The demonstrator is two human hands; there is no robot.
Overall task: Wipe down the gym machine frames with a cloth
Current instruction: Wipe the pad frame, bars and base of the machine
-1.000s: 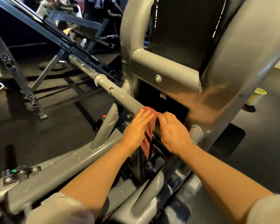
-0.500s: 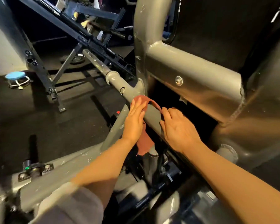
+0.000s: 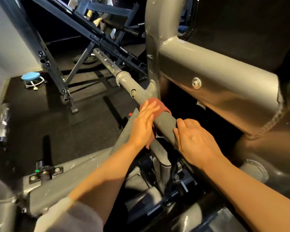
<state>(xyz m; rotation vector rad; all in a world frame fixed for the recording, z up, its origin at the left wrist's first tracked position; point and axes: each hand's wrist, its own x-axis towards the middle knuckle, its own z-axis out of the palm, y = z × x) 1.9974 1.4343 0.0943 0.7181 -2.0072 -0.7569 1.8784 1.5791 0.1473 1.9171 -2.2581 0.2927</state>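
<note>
Pressing cloth (image 3: 159, 107) flat on tube (image 3: 166, 121), your left hand (image 3: 141, 126) stayed uncurled | right hand (image 3: 195, 141) gripped tube

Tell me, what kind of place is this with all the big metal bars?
Most likely a gym. A person's left hand presses a red cloth round a scuffed grey machine bar, another slanted machine frame stands behind, and the floor is dark rubber matting.
</note>
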